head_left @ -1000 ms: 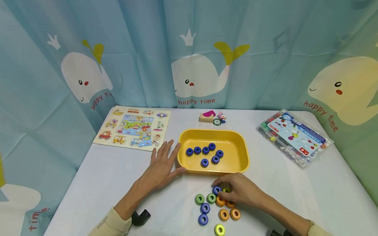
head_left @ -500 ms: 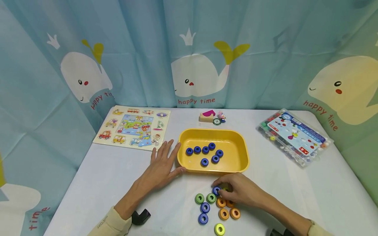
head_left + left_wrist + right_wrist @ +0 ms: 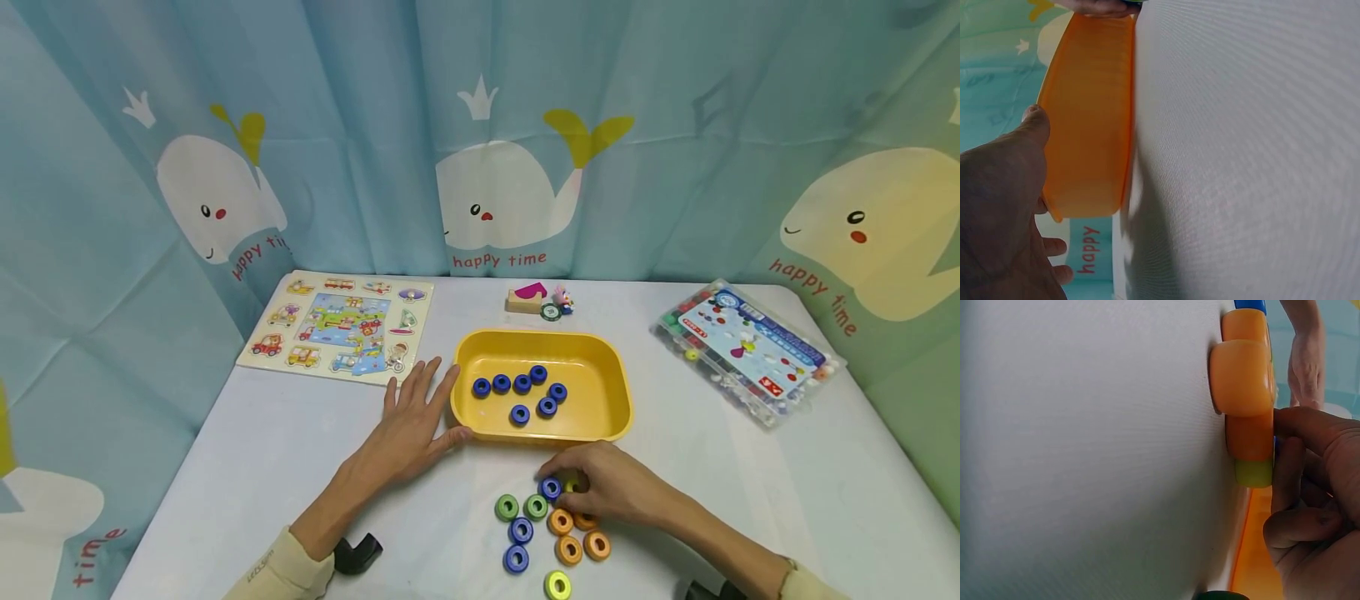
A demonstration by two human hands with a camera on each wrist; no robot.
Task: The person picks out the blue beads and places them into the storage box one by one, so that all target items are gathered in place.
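Note:
My right hand (image 3: 618,487) pinches a blue ring (image 3: 550,488) between thumb and fingertips, just in front of the yellow tray (image 3: 618,425). Its palm partly hides a yellow-green ring (image 3: 572,486) and an orange ring (image 3: 586,522). Close by lie two green rings (image 3: 507,507), two more blue rings (image 3: 516,559), several other orange rings (image 3: 568,550) and a yellow ring (image 3: 557,585). With fingers stretched out, my left hand (image 3: 408,429) rests against the tray's left end. In the left wrist view the left thumb (image 3: 1036,125) touches the tray's rim.
Several blue rings (image 3: 522,383) lie inside the tray. Behind it stand a wooden block (image 3: 523,301) and a small figurine (image 3: 563,299). A picture puzzle (image 3: 345,325) lies at the back left, a clear bead case (image 3: 750,350) at the back right. A curtain (image 3: 360,167) hangs behind the table.
The orange ring by my right thumb has slid slightly toward the front and shows more fully. The right fingers stay at the blue ring; the left hand has not moved.

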